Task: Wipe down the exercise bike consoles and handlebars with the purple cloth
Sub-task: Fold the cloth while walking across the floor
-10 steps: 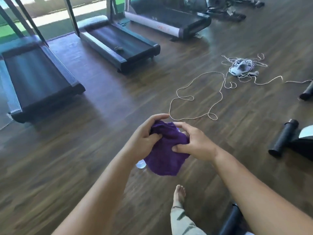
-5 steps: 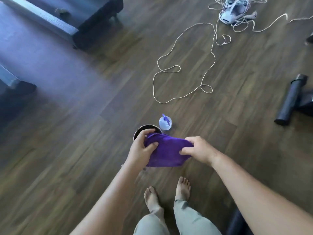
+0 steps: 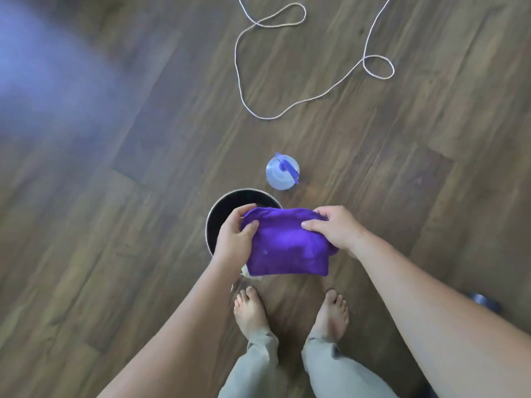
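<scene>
1. Looking straight down, head view: purple cloth (image 3: 287, 248), folded to a rough rectangle, held in the air between both hands above the wooden floor (image 3: 115, 225).
2. Left hand (image 3: 234, 239) grips the cloth's left edge, thumb on its face; right hand (image 3: 333, 228) pinches the upper right corner.
3. Dark round container (image 3: 214, 214) with a metal rim stands on the floor, partly hidden under left hand and cloth. Spray bottle (image 3: 283, 173) stands just beyond it.
4. White cord (image 3: 238, 67) lies looped on the floor, well apart.

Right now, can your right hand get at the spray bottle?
Probably, once freed: the right hand grips the cloth alongside the left hand. The bottle stands on the floor past the bucket, nothing over it.
</scene>
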`<state>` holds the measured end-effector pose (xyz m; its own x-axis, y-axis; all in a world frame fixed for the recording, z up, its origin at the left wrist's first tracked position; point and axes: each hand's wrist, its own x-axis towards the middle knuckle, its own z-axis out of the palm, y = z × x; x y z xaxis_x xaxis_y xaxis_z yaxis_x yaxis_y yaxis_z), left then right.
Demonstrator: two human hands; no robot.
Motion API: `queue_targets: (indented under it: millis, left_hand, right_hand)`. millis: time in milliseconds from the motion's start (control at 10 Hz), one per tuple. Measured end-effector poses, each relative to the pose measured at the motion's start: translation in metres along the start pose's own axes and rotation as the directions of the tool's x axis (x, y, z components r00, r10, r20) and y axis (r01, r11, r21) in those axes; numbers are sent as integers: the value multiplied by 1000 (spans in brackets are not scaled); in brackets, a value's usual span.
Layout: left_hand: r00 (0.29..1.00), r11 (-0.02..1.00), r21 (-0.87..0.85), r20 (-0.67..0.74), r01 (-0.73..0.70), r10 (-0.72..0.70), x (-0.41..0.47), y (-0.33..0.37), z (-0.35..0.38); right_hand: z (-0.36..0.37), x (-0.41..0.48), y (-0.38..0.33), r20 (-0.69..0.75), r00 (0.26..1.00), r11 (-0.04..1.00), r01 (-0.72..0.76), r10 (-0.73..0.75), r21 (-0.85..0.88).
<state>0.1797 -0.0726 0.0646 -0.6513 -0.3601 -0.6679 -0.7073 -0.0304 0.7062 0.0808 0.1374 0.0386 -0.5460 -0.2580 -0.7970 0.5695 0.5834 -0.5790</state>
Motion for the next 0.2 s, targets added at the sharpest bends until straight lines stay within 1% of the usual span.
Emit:
queue_targets:
  millis: [200]
  left_hand:
    - [999,999,-12,15,39,-39,73,-60,17]
  right_hand:
    - [15,75,43,-12,999,999,-41,41,-14]
